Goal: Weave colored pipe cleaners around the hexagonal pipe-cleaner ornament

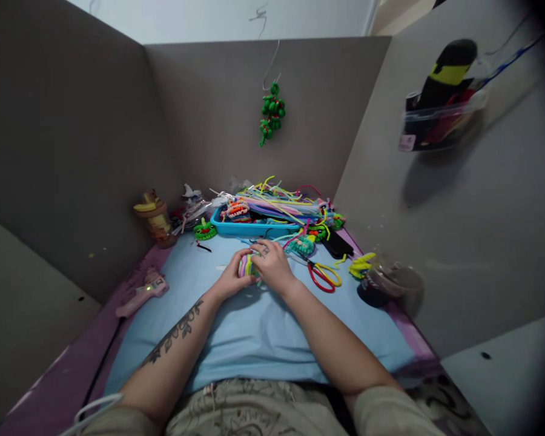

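Both my hands meet over the middle of a light blue mat (236, 327). My left hand (231, 280) curls round a small multicoloured pipe-cleaner piece (245, 265) with pink, yellow and green stripes. My right hand (272, 264) closes over the same piece from the right, fingers bent on top of it. A tattoo runs along my left forearm. Most of the piece is hidden by my fingers.
A blue tray (249, 229) heaped with coloured pipe cleaners stands at the back. Red-and-yellow scissors (323, 275) lie right of my hands, a dark round container (381, 283) further right. A pink glue gun (142, 292) lies left, a cup (155, 221) behind it. Grey partition walls surround the desk; a green ornament (271, 114) hangs above.
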The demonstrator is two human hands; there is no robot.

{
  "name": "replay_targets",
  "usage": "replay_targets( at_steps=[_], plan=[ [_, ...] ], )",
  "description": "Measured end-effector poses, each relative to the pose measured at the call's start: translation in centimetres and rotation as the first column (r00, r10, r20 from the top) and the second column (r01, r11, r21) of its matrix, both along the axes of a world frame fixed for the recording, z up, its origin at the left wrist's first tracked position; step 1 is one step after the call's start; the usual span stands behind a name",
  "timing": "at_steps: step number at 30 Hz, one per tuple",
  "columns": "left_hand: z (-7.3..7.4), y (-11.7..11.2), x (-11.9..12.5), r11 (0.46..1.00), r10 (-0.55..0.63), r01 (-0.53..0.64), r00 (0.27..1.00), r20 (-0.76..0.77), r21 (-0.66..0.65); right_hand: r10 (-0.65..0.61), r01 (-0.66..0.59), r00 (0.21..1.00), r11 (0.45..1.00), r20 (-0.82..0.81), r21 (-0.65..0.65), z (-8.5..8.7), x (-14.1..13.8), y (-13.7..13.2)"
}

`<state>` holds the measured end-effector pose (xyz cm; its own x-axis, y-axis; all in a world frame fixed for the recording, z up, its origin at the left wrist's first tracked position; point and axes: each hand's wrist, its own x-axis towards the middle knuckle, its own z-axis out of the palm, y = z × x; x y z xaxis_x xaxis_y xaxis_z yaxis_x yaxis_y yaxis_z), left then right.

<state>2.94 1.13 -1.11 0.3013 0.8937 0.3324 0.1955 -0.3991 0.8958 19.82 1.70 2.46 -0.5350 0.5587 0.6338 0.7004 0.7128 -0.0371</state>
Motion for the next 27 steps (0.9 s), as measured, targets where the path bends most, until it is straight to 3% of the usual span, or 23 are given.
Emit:
replay_targets(
  at_steps=[12,18,22,27],
  plan=[
    [0.2,-0.2,-0.1,1.000,-0.027,0.027,0.999,-0.040,-0.007,-0.034,0.033,0.999,0.999,0.019,0.040,-0.2,-0.4,-0.1],
    [0.4,-0.1,-0.3,0.993,-0.038,0.048,0.995,-0.097,0.108,0.000,-0.003,0.998,0.998,0.062,0.056,0.2,0.1,0.0],
    [0.1,0.2,-0.5,0.979,-0.025,0.055,0.988,-0.153,0.195,0.076,-0.073,0.994,0.996,0.084,-0.044,1.0,0.7,0.0],
    [0.1,0.3,-0.6,0.963,-0.021,0.072,0.981,-0.194,0.261,0.149,-0.147,0.989,0.966,-0.003,-0.215,1.5,1.2,-0.1]
  ],
)
